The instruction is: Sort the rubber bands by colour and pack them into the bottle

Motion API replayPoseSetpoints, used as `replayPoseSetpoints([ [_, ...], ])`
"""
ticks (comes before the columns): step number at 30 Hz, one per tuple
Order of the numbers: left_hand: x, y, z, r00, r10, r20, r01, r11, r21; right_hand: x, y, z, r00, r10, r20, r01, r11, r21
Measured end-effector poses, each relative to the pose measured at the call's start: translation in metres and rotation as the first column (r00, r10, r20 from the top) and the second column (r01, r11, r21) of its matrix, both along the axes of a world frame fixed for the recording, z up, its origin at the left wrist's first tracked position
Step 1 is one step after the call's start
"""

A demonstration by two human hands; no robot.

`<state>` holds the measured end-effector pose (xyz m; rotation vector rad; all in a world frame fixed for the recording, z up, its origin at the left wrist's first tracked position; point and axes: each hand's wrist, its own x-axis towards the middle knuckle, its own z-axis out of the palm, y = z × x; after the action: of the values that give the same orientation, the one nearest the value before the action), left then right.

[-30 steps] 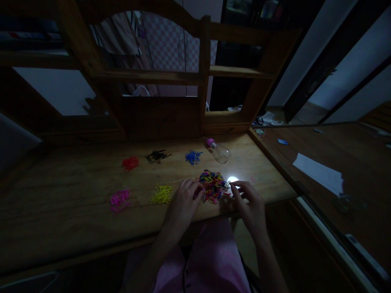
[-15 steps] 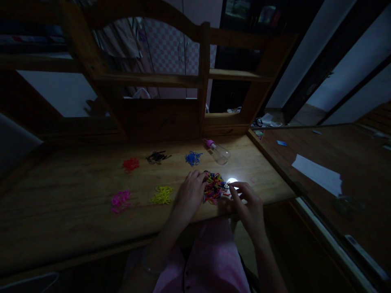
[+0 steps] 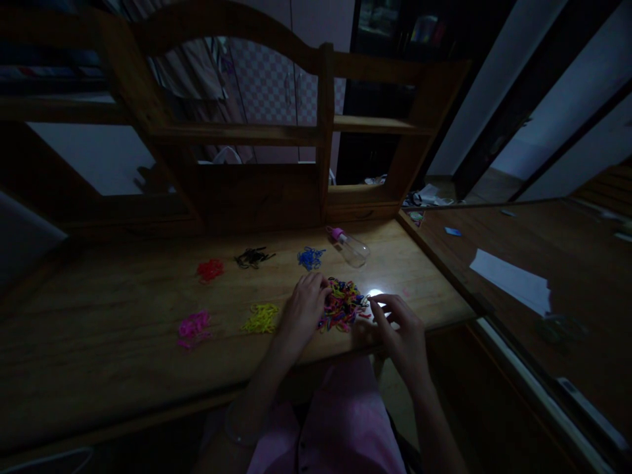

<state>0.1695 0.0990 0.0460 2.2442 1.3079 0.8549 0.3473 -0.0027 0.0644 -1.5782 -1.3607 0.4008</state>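
A mixed heap of small coloured rubber bands (image 3: pixel 344 304) lies on the wooden desk (image 3: pixel 123 342) in front of me. My left hand (image 3: pixel 305 306) rests on the heap's left edge, fingers curled into the bands. My right hand (image 3: pixel 399 329) hovers at the heap's right side, fingertips pinched near a band; what they hold is too small to see. Sorted little piles lie around: yellow (image 3: pixel 261 318), pink (image 3: pixel 193 325), red (image 3: pixel 210 269), black (image 3: pixel 253 257) and blue (image 3: pixel 311 257).
A clear plastic bottle with a pink cap (image 3: pixel 350 247) lies on its side behind the heap. A bright light spot (image 3: pixel 376 293) falls on the desk. Wooden shelving (image 3: pixel 320 131) rises at the back. A white sheet (image 3: pixel 511 281) lies on the dark surface to the right.
My left hand has moved up along the left edge of the mixed heap, toward the blue pile. My right hand has stayed at the heap's right side.
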Motion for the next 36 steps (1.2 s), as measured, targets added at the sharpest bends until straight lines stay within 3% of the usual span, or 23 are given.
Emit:
replayPoseSetpoints([
  [5,-0.001,0.003,0.008,0.998,-0.02,0.062,0.02,1.0,-0.003,0.0,0.001,0.0,1.0,0.001,-0.001,-0.001,1.0,-0.006],
  [11,0.006,0.003,0.003,0.977,-0.176,-0.12,0.183,0.982,0.047,-0.001,0.002,-0.001,1.0,0.006,0.002,-0.006,1.0,-0.003],
  [15,0.01,0.004,-0.003,0.959,-0.159,-0.235,0.184,0.979,0.091,0.0,0.0,-0.001,1.0,-0.004,0.007,0.004,1.0,0.001],
  [19,0.012,0.007,-0.007,0.96,-0.124,-0.25,0.156,0.982,0.111,0.002,-0.001,-0.001,1.0,-0.01,0.007,0.01,1.0,0.002],
  [25,0.006,0.005,0.005,0.989,-0.142,-0.046,0.145,0.986,0.086,0.0,-0.002,0.0,1.0,-0.008,-0.005,0.008,1.0,-0.009],
  [29,0.001,0.005,0.016,0.99,-0.082,0.116,0.089,0.995,-0.052,-0.001,-0.001,0.0,1.0,-0.008,-0.014,0.008,1.0,-0.005],
  [32,-0.002,0.008,0.015,0.973,-0.003,0.23,0.048,0.98,-0.191,-0.002,0.001,0.0,1.0,-0.001,-0.016,0.001,1.0,-0.003],
  [36,-0.003,0.008,0.006,0.895,0.033,0.444,0.131,0.934,-0.333,-0.009,0.011,0.004,0.998,0.033,-0.052,-0.033,0.999,-0.007],
])
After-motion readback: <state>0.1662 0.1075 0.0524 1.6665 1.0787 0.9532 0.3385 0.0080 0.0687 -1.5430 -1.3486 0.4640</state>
